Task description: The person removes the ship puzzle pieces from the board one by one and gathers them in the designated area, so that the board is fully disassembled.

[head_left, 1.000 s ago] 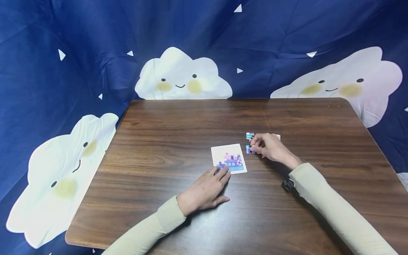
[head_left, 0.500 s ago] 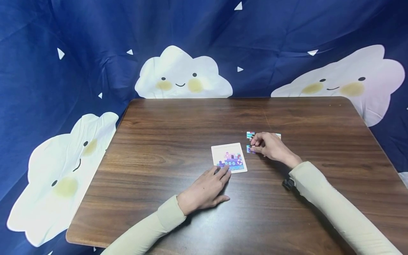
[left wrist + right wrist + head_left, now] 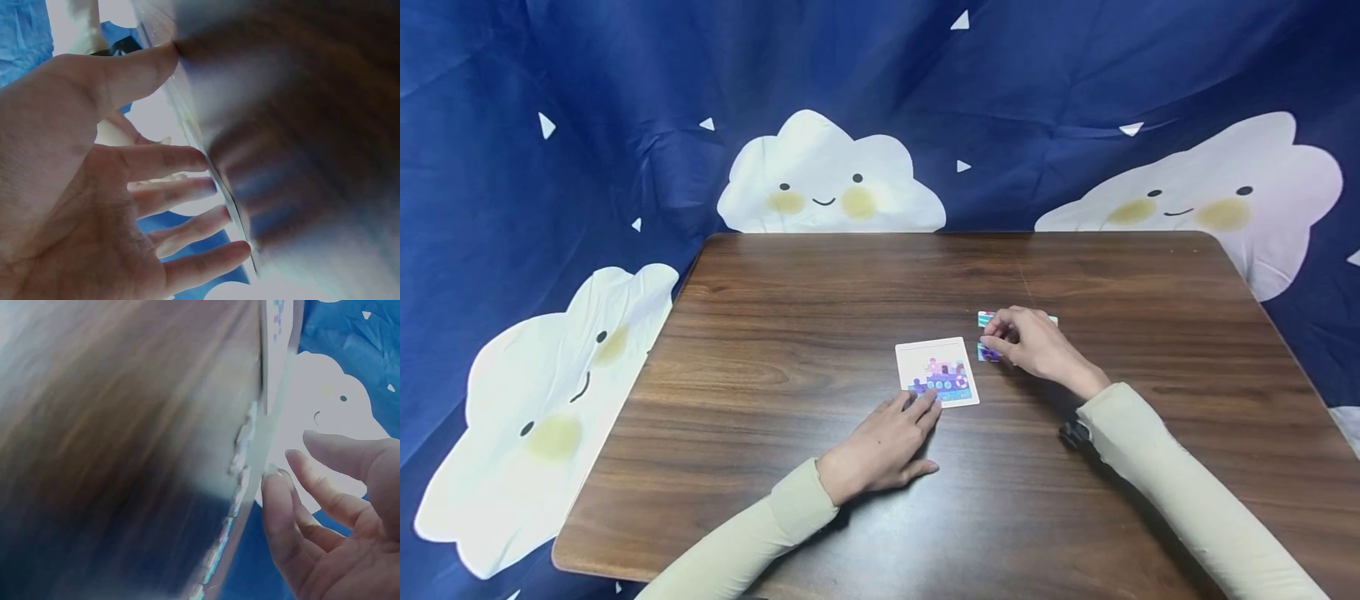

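Observation:
A square white puzzle board [image 3: 917,356] with a purple and pink boat picture lies mid-table. My left hand [image 3: 880,446] rests its fingertips on the board's lower edge; the left wrist view shows these fingers [image 3: 169,164] extended, the thumb apart. Right of the board, my right hand [image 3: 1041,346] hovers over small puzzle pieces, thumb and forefinger apart. Below its thumb lies a purple piece [image 3: 988,353], and a striped piece [image 3: 986,318] lies beyond the fingertips. In the right wrist view the hand [image 3: 337,519] has nothing visible between its bent fingers; several pieces [image 3: 242,440] lie beside it.
Another piece [image 3: 1053,320] shows partly behind my right hand. The brown wooden table [image 3: 760,317] extends around the board and pieces. A blue curtain [image 3: 1000,75] with white clouds hangs beyond its far and left edges.
My right thumb has shifted slightly up and away from the purple piece, which shows more. The left hand and the board have stayed in place.

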### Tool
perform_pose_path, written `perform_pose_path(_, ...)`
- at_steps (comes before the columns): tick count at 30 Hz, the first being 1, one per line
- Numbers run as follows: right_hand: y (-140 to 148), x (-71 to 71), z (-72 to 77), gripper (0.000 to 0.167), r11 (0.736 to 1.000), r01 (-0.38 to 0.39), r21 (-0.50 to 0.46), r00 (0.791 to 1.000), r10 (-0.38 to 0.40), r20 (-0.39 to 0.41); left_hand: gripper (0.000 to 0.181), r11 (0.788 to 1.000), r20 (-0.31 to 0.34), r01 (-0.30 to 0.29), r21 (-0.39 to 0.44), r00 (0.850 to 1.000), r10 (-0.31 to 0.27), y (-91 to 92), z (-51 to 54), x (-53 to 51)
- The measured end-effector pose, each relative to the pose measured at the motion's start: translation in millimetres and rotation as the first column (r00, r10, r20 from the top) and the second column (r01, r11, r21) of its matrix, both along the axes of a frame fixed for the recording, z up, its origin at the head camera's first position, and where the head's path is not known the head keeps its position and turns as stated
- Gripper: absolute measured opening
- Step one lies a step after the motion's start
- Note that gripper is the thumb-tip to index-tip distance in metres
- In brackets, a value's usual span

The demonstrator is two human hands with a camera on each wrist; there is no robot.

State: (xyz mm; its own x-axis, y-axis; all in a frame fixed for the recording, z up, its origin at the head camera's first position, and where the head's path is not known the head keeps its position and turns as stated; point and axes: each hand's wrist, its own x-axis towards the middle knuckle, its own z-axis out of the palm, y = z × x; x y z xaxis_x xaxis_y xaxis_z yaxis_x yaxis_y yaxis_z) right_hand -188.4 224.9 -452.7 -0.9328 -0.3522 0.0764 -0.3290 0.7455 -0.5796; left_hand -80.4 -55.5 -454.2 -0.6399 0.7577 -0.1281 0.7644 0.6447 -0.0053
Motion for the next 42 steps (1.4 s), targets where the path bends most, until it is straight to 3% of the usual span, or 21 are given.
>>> perform_pose_path(8, -17, -0.3, 2.8, 0.006, 0.996, -0.047, -0.072, 0.999, 0.045, -0.03, 0.088, 1.0, -0.018, 0.004, 0.005, 1.0, -0.004, -0.3, -2.6, -1.0)
perform_pose_path(15, -34, -0.6, 6.3, 0.006, 0.99, -0.092, -0.103, 0.995, 0.095, 0.024, 0.09, 1.0, -0.021, 0.005, 0.0, 1.0, -0.005, -0.1, -2.5, 0.0)
perform_pose_path(26, -57, -0.7, 3.0, 0.013, 0.985, -0.159, -0.065, 0.984, 0.163, 0.066, 0.089, 1.0, -0.025, 0.001, -0.027, 1.0, -0.002, -0.3, -0.2, 0.7)
perform_pose_path(42, -68, 4.8, -6.9, 0.014, 0.984, -0.166, -0.062, 0.983, 0.17, 0.064, 0.091, 1.0, -0.022, -0.005, -0.025, 1.0, 0.004, -0.6, -0.3, 0.7)
